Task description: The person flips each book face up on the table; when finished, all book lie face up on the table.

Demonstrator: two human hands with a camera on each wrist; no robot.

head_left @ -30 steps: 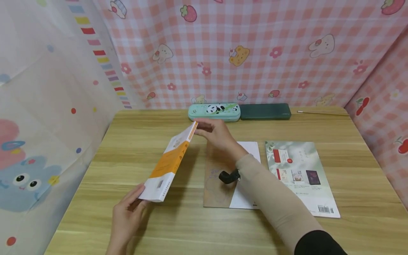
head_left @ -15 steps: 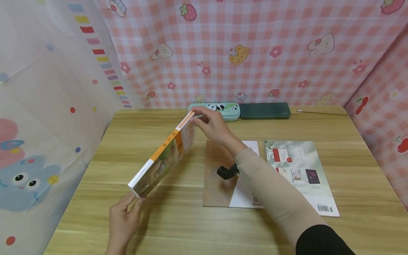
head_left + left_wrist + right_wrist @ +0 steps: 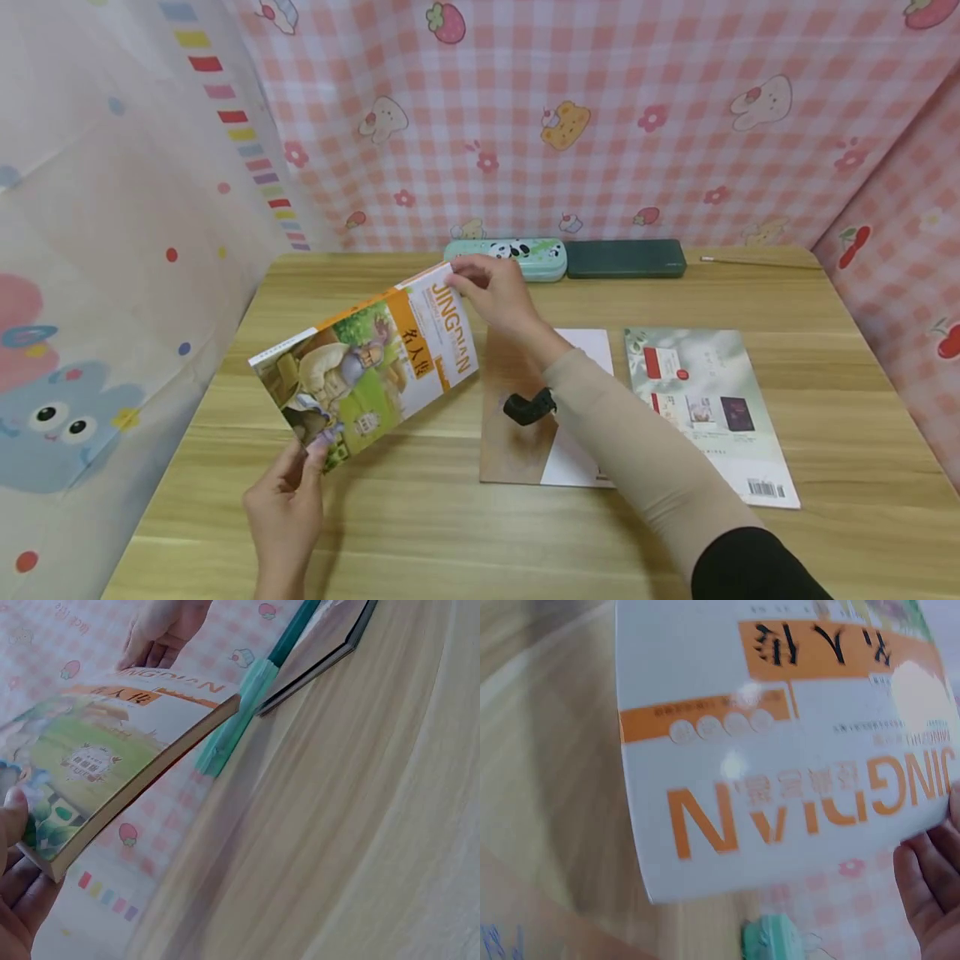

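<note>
A paperback book point(image 3: 375, 358) with an orange band, large orange lettering and a painted picture on its cover is held tilted above the left part of the table, front cover up. My left hand point(image 3: 288, 504) pinches its lower corner, thumb on the cover and fingers beneath, as the left wrist view also shows. At the opposite end, by the spine, my right hand point(image 3: 498, 296) pinches the top corner of the book. In the right wrist view the cover point(image 3: 780, 750) fills much of the frame, with the right fingers point(image 3: 922, 885) at its edge.
A brown-and-white book point(image 3: 513, 450) lies under the right forearm, with a pale green magazine point(image 3: 705, 400) to its right. Along the back edge are a mint panda pencil case point(image 3: 540, 260), a dark green case point(image 3: 626, 259) and a thin pencil point(image 3: 757, 262). Patterned curtains stand behind and left.
Both hands have turned the book over from its back cover, past the spine, to its front cover. The left hand has shifted slightly left and down; the items on the table stay put.
</note>
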